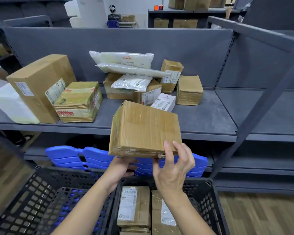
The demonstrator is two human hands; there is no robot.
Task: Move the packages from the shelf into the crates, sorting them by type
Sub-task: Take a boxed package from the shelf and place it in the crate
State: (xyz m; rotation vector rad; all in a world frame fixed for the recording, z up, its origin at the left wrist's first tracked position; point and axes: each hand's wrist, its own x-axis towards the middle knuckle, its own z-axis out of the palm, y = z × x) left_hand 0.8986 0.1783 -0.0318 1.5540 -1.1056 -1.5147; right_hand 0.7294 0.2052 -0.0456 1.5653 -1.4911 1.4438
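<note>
Presently, a flat brown cardboard box is held tilted in the air, in front of the grey metal shelf and above the near-right black mesh crate. The right hand pinches its near right corner, fingers on top and thumb beneath. The left hand holds the near edge from below, fingers curled. 2 taped brown boxes lie in that crate. A second black mesh crate stands to its left. On the shelf, white padded bags lie among small cartons.
</note>
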